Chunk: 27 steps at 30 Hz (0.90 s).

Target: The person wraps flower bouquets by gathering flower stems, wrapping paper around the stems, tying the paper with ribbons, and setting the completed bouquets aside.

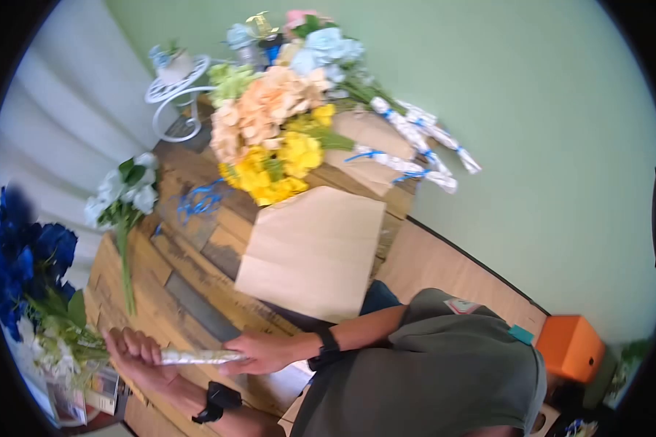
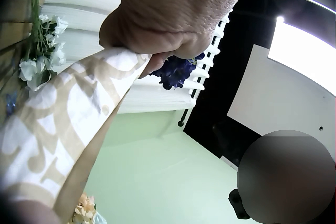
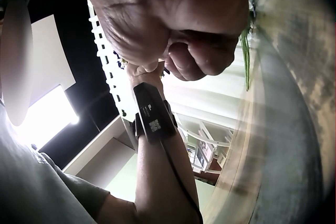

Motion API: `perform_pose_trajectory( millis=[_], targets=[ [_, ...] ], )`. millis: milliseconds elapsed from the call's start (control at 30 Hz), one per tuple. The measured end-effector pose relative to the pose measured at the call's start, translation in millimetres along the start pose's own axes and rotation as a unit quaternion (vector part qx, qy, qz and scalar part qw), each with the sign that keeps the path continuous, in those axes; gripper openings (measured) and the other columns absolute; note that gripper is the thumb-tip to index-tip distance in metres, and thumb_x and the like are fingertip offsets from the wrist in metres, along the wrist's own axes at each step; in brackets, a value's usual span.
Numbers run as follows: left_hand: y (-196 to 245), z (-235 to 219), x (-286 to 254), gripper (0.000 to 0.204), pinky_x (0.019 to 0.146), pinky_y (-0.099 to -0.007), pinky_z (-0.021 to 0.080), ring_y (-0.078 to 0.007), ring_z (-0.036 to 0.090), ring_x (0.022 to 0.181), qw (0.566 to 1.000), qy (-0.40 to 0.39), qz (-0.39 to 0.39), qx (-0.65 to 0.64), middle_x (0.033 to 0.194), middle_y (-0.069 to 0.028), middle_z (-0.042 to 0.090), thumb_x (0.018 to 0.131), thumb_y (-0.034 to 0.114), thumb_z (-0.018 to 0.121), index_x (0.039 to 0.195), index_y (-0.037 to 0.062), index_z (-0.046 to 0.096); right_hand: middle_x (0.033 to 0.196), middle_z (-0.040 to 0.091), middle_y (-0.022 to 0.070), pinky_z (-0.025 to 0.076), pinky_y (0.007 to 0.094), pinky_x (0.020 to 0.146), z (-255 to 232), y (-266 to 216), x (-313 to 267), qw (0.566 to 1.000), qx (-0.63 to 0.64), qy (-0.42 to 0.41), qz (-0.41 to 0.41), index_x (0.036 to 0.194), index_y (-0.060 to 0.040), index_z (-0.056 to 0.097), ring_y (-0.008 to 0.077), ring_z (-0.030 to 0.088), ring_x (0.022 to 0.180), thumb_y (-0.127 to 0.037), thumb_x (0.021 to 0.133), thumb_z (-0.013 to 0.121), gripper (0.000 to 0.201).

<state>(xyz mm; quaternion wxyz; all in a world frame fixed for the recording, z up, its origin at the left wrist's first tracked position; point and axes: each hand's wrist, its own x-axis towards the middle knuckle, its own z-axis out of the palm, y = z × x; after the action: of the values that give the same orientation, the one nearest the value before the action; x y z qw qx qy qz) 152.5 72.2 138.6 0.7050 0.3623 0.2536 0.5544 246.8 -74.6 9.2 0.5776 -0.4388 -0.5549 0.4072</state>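
A bouquet of dark blue flowers with small white flowers and green leaves points to the left in the head view. White and beige patterned paper wraps its stems. My left hand grips this wrapped handle close to the flowers, fingers curled over it. Farther down, my right hand holds the other end of the handle, its fingers bent in at the palm in the right wrist view. Dark blue petals show behind my left hand in the left wrist view.
On the wooden table lie a kraft paper sheet, tangled blue ribbon and a pale-flowered stem. Peach flowers, yellow flowers and wrapped stems crowd the far end, beside a white stand.
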Motion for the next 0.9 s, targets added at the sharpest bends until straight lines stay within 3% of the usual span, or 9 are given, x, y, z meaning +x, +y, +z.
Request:
perform_pose_trajectory(
  millis=[33, 100, 267, 367, 467, 600, 667, 800, 900],
  targets=[
    [0.0, -3.3, 0.1, 0.043, 0.025, -0.0219, 0.013, -0.0029, 0.016, 0.035, 0.999, 0.021, 0.024, 0.021, 0.053, 0.0054, 0.021, 0.106, 0.028, 0.046, 0.068, 0.0171, 0.030, 0.060, 0.051, 0.0166, 0.039, 0.0406, 0.051, -2.4, 0.7, -1.1, 1.000, 0.016, 0.004, 0.007, 0.091, 0.0030, 0.062, 0.0271, 0.048, 0.051, -0.043, 0.097, 0.061, 0.047],
    [0.5, -9.6, 2.4, 0.040, 0.026, -0.0223, 0.018, -0.0039, 0.016, 0.036, 0.999, -0.033, 0.025, 0.002, 0.053, 0.0052, 0.022, 0.106, 0.026, 0.045, 0.070, 0.0154, 0.032, 0.061, 0.054, 0.0191, 0.039, 0.0414, 0.052, 2.8, 5.4, -2.6, 0.999, 0.043, 0.006, 0.015, 0.093, 0.0039, 0.063, 0.0300, 0.047, 0.051, -0.044, 0.096, 0.062, 0.048],
    [4.5, -14.8, 6.7, 0.042, 0.026, -0.0219, 0.019, -0.0045, 0.016, 0.036, 0.999, -0.039, 0.033, 0.000, 0.052, 0.0048, 0.023, 0.107, 0.027, 0.044, 0.068, 0.0154, 0.031, 0.064, 0.055, 0.0157, 0.041, 0.0351, 0.054, -6.0, 6.9, -7.9, 0.997, 0.077, 0.015, 0.025, 0.121, 0.0032, 0.061, 0.0196, 0.051, 0.054, -0.045, 0.096, 0.062, 0.054],
    [3.8, -10.1, 6.1, 0.043, 0.026, -0.0216, 0.020, -0.0044, 0.016, 0.036, 0.999, -0.023, 0.039, -0.006, 0.052, 0.0048, 0.022, 0.107, 0.027, 0.044, 0.067, 0.0154, 0.031, 0.069, 0.057, 0.0127, 0.040, 0.0337, 0.055, -3.5, 8.0, -7.5, 0.997, 0.060, 0.044, 0.015, 0.121, -0.0017, 0.061, 0.0199, 0.052, 0.057, -0.036, 0.100, 0.059, 0.040],
    [4.9, -14.3, 6.9, 0.044, 0.026, -0.0219, 0.020, -0.0042, 0.015, 0.036, 0.999, -0.025, 0.042, 0.003, 0.052, 0.0049, 0.022, 0.106, 0.027, 0.044, 0.066, 0.0152, 0.032, 0.062, 0.053, 0.0141, 0.039, 0.0357, 0.052, 1.5, 8.9, -5.5, 0.995, 0.079, 0.066, -0.013, 0.125, 0.0026, 0.060, 0.0184, 0.048, 0.052, -0.042, 0.099, 0.059, 0.052],
    [5.6, -12.1, 4.6, 0.042, 0.025, -0.0216, 0.019, -0.0040, 0.015, 0.037, 0.999, -0.010, 0.043, 0.001, 0.054, 0.0048, 0.021, 0.106, 0.025, 0.046, 0.068, 0.0156, 0.030, 0.060, 0.051, 0.0137, 0.038, 0.0367, 0.051, -2.7, 1.9, -9.2, 0.998, 0.056, 0.039, 0.017, 0.123, 0.0027, 0.061, 0.0206, 0.047, 0.050, -0.040, 0.099, 0.059, 0.048],
    [3.6, -12.5, 5.1, 0.041, 0.024, -0.0213, 0.018, -0.0039, 0.015, 0.038, 0.999, -0.003, 0.041, -0.003, 0.055, 0.0048, 0.021, 0.106, 0.024, 0.046, 0.070, 0.0163, 0.027, 0.059, 0.051, 0.0149, 0.039, 0.0383, 0.051, -0.5, 5.9, -7.1, 0.997, 0.064, 0.022, -0.028, 0.113, 0.0029, 0.061, 0.0241, 0.049, 0.050, -0.042, 0.099, 0.058, 0.047],
    [3.6, -11.6, 3.9, 0.041, 0.024, -0.0211, 0.017, -0.0037, 0.014, 0.038, 0.999, -0.003, 0.035, 0.006, 0.057, 0.0045, 0.021, 0.106, 0.024, 0.047, 0.071, 0.0161, 0.027, 0.060, 0.055, 0.0165, 0.041, 0.0398, 0.052, -5.2, 6.3, -8.9, 0.998, 0.024, -0.045, -0.020, 0.095, 0.0020, 0.056, 0.0279, 0.056, 0.053, -0.047, 0.100, 0.053, 0.050],
    [3.2, -10.6, 4.3, 0.041, 0.024, -0.0212, 0.017, -0.0036, 0.014, 0.037, 0.999, 0.020, 0.034, 0.021, 0.056, 0.0045, 0.022, 0.106, 0.025, 0.047, 0.071, 0.0159, 0.028, 0.065, 0.056, 0.0112, 0.042, 0.0370, 0.052, -2.9, 10.4, -6.9, 0.995, 0.065, -0.061, -0.043, 0.100, 0.0007, 0.056, 0.0239, 0.054, 0.053, -0.050, 0.099, 0.053, 0.051]
  ],
)
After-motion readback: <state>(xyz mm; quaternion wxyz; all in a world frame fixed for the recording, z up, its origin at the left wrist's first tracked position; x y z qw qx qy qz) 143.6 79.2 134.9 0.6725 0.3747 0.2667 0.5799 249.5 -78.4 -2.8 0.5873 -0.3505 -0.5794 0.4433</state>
